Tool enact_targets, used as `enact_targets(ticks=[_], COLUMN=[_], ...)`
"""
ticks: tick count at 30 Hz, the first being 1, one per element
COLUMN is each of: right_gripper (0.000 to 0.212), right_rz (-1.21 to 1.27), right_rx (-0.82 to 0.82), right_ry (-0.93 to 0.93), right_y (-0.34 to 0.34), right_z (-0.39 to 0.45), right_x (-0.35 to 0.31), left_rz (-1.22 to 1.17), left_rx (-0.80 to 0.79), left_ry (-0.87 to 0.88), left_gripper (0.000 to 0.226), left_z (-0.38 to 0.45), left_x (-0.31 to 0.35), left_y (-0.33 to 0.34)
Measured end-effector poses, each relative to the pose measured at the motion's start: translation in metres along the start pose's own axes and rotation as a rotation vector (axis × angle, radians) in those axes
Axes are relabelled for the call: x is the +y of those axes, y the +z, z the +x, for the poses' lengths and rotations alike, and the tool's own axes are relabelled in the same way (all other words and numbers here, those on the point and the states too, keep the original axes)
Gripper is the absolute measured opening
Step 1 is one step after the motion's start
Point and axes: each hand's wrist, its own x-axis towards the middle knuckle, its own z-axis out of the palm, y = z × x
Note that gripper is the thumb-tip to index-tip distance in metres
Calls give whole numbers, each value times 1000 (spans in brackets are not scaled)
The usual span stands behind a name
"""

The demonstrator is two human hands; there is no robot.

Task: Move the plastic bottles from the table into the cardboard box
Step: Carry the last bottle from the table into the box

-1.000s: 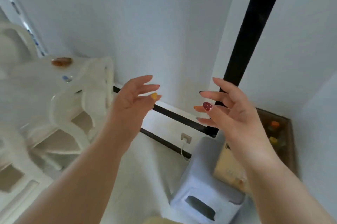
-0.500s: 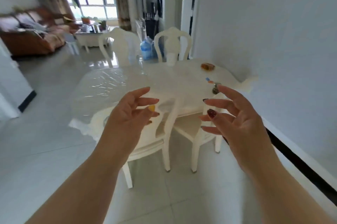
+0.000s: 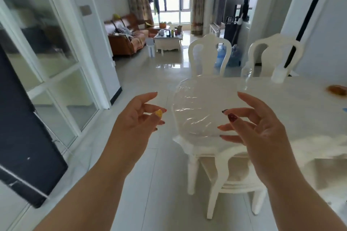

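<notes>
On table (image 3: 281,103), unlabelled bottle (image 3: 246,78).

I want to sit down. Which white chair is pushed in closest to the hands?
The near chair, tucked under the table just below the right hand; the two others stand beyond the table.

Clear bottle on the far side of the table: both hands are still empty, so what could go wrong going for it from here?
1. The clear bottle is nearly see-through against the glossy white table, so its outline is easy to misjudge and it may tip.
2. It stands beyond both the left hand and the right hand, with a white chair tucked in between, so the reach may be awkward.
3. The cardboard box is out of view.
</notes>
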Motion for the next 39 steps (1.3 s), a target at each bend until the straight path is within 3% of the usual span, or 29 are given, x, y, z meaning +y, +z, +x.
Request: enact_targets(ticks=[8,22,29,34,39], right_gripper=[50,47,48,49,47], right_rz=[-8,-13,-102,-149,-263], right_rx=[-57,-88,139,439,702], right_ry=[28,60,49,61,83], right_y=[98,210,233,236,212], right_z=[118,395,487,532,538], right_x=[87,223,289,311,316], left_rz=[44,13,-34,-82,-152], left_rx=[5,14,-206,-499,-778], left_ry=[-9,-33,29,47,96], left_gripper=[37,39,35,39,38], left_z=[135,439,605,714,767], left_x=[-80,-175,-232,-246,-246], left_y=[-51,-75,-54,-8,70])
